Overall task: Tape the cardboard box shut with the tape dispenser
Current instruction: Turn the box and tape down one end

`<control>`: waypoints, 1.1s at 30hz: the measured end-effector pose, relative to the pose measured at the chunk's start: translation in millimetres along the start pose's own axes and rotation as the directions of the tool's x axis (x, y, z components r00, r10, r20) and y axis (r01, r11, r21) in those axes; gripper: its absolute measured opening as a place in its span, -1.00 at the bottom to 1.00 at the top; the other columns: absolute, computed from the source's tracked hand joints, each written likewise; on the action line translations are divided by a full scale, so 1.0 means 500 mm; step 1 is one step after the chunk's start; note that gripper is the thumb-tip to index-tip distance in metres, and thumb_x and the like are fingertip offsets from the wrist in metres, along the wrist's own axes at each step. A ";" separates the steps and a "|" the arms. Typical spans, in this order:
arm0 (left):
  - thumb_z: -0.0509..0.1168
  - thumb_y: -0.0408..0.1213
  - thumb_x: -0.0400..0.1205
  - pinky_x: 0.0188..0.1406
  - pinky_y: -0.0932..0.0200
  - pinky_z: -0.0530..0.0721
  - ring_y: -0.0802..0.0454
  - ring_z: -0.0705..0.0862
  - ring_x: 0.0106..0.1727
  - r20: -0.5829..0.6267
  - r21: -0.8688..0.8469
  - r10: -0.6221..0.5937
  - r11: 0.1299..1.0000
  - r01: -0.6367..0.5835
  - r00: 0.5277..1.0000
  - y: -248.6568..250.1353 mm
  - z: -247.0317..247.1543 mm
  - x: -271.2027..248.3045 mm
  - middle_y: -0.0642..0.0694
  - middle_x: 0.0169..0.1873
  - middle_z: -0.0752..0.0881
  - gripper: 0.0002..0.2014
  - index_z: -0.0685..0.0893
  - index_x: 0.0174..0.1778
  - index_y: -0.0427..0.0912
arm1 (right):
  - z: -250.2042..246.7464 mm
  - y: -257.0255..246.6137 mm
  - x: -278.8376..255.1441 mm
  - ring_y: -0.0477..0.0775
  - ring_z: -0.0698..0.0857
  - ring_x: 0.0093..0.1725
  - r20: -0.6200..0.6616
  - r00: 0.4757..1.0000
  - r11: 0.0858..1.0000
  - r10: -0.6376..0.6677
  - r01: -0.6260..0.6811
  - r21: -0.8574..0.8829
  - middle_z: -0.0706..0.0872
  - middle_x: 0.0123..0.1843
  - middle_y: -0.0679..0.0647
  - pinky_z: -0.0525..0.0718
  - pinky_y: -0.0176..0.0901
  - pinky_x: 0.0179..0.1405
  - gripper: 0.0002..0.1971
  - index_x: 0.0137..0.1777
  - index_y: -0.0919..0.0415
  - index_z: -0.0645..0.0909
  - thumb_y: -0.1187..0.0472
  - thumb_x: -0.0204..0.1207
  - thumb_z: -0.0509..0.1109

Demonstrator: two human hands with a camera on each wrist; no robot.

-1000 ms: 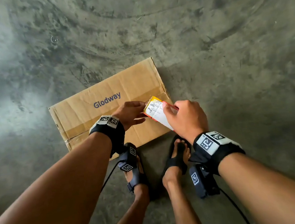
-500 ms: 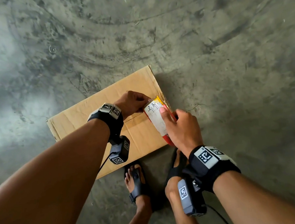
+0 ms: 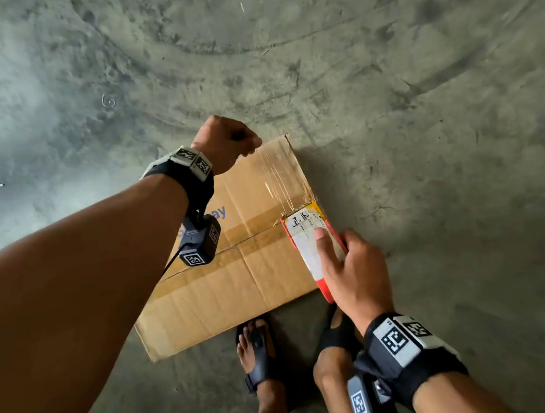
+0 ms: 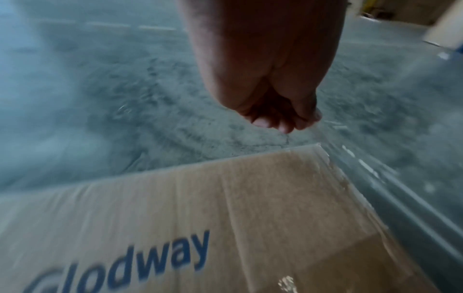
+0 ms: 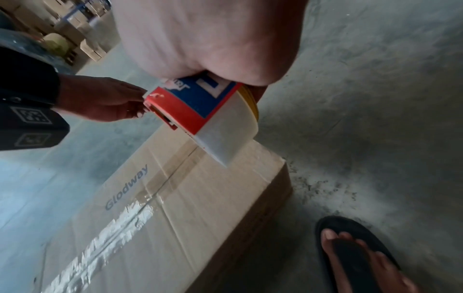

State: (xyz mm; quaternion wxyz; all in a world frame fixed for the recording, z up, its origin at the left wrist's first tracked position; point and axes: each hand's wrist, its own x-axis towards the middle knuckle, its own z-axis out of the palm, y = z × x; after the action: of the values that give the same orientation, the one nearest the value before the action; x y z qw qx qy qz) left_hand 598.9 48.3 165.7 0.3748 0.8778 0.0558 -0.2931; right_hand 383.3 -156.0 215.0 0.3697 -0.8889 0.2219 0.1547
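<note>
Cardboard box (image 3: 239, 284) reads "Glodway" in blue beside tape dispenser (image 3: 313, 246)

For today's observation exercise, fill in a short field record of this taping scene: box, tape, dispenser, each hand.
box: cardboard box lying on concrete floor, flaps closed
tape: clear strip stretched from dispenser to far edge
dispenser: red tape dispenser over the box's right end
left hand: pinches the tape end
right hand: grips the dispenser
</note>
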 end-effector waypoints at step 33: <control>0.41 -0.18 0.65 -0.26 0.36 0.53 0.11 0.63 -0.26 -0.068 0.111 -0.002 0.994 0.009 0.998 -0.027 0.058 0.118 -0.04 -0.28 0.72 -0.82 0.79 -0.04 -0.25 | 0.054 0.000 0.117 0.25 0.72 -0.37 -0.016 0.999 0.998 0.031 -0.032 -0.047 0.76 -0.36 0.14 0.64 -0.06 -0.45 -0.49 -0.29 0.15 0.61 -0.31 0.54 0.23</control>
State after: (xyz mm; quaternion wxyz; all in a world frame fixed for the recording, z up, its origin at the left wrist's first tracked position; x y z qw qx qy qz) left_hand 629.3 30.8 108.6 0.3223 0.9066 0.0544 -0.2667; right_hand 430.3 -152.7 171.1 0.3445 -0.8949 0.2350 0.1588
